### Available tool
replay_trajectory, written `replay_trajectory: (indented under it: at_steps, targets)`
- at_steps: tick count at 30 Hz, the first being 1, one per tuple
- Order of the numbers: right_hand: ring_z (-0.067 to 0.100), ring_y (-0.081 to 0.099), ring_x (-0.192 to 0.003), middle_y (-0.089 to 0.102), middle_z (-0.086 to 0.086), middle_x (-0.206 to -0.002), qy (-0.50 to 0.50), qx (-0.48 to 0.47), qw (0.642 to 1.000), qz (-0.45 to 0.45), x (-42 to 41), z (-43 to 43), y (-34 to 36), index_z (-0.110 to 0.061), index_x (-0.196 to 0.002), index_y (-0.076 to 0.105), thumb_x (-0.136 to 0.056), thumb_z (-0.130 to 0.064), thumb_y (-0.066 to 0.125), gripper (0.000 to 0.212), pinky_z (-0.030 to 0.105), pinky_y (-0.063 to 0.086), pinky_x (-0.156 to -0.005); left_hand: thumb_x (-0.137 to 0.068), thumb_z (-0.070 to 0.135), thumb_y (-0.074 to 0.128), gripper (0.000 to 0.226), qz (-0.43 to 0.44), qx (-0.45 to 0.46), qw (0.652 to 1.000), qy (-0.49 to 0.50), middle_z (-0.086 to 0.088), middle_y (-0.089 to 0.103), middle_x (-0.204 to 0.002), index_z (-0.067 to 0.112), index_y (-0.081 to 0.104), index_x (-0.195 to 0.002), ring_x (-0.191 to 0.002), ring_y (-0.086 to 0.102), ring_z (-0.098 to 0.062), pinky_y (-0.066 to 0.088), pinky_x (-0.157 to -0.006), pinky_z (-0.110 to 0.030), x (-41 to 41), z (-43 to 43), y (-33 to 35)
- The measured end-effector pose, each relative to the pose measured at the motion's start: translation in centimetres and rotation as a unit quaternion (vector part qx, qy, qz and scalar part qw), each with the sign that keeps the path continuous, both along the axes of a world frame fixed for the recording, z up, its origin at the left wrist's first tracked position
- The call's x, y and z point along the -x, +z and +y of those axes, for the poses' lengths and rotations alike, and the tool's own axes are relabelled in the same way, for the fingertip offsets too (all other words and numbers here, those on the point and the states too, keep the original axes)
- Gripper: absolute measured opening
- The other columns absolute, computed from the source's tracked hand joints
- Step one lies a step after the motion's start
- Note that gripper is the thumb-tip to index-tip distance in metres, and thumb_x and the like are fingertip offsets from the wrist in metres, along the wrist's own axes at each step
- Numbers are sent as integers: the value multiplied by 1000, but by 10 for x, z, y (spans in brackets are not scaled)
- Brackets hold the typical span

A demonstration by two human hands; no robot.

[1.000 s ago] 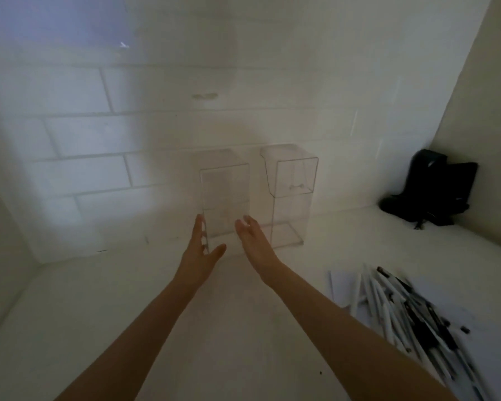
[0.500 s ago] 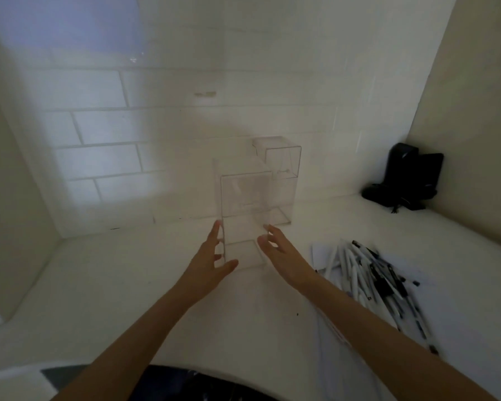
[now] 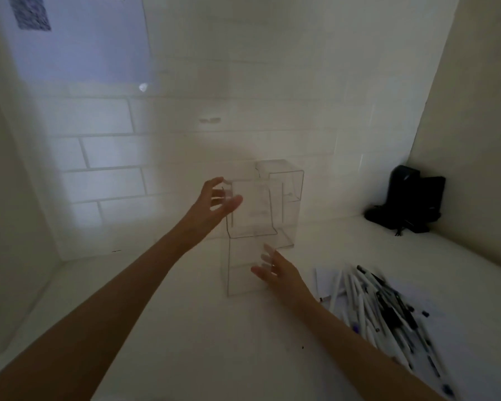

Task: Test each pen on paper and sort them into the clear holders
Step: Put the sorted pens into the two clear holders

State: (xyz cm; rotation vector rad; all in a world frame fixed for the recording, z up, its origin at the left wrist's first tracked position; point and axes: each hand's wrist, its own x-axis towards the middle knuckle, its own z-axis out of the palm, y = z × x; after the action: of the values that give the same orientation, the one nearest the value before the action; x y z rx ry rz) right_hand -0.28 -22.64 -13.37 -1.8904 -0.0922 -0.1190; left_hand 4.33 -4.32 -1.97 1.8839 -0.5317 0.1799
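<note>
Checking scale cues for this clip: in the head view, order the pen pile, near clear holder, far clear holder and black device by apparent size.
1. pen pile
2. near clear holder
3. far clear holder and black device: too alike to rank.
The two holders may be equal; nearness enlarges the front one.

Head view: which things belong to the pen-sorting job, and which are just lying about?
Job: near clear holder, far clear holder, pile of pens, paper under them, left hand and right hand at the near holder.
Lying about: black device in the corner, printed sheet on the wall.
</note>
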Motion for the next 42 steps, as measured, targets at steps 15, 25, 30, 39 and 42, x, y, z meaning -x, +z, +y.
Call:
replay_trajectory:
  at_steps: [15,25,30,39,42]
  targets:
    - [2,50,-113,49,-16,-123,17,-19,999,-25,-12,2,-8,-33,-132,37,-82,-20,71,61,0,38,-83,-88,59,30,53,252,212,942,69,-1,62,-91,14,57,-93,-81,58,-15,28,-95,-46,-58,-21,87]
    - [1,51,-114,47,-18,-127,44,-24,999,-10,-15,-5,-13,-27,-141,35,-84,-26,69,67,-1,39,-79,-75,55,64,77,27,201,978,57,-7,61,-110,21,30,-136,-84,67,-16,48,-79,-31,-48,-5,26]
    - [2,52,-111,49,-18,-122,38,-25,999,-14,-12,-2,-11,-29,-137,37,-85,-21,68,62,-3,39,-75,-88,20,61,45,-48,166,980,104,-10,69,-82,20,46,-131,-65,68,-20,49,-90,-44,-55,-6,10]
    - [11,53,-113,48,-8,-127,44,1,999,2,-10,-3,-7,-26,-143,32,-85,-24,68,68,5,43,-78,-87,41,56,67,1,90,983,159,-5,56,-112,15,29,-142,-96,55,-12,39,-90,-30,-44,-11,13]
    - [14,53,-106,50,-2,-127,10,32,999,-1,-10,-22,1,-22,-142,33,-84,-24,69,69,18,44,-84,-82,44,59,74,-60,78,974,204,-7,40,-133,15,27,-141,-111,42,-11,35,-89,-26,-9,-11,-2]
